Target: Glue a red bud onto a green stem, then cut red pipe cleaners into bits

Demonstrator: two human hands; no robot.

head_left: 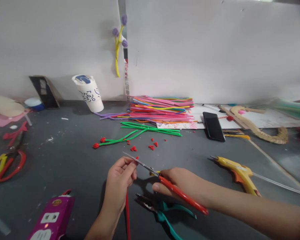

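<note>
My left hand [120, 181] is closed in a pinch on a red pipe cleaner [127, 213] that hangs down past my wrist; its short tip pokes out above my fingers. My right hand [182, 185] grips red-handled scissors [165, 181], whose blades reach left to that tip. Small red cut pieces [152, 146] lie on the grey table [70, 166] just beyond. Green stems with red buds [115, 140] lie further out.
Teal pliers [162, 213] lie under my right hand. A yellow glue gun [240, 173] sits at right, a black phone [213, 126] behind it. A pile of coloured pipe cleaners [162, 111], a white cup [88, 93], a pink power strip [52, 220], and more scissors [7, 163] lie around.
</note>
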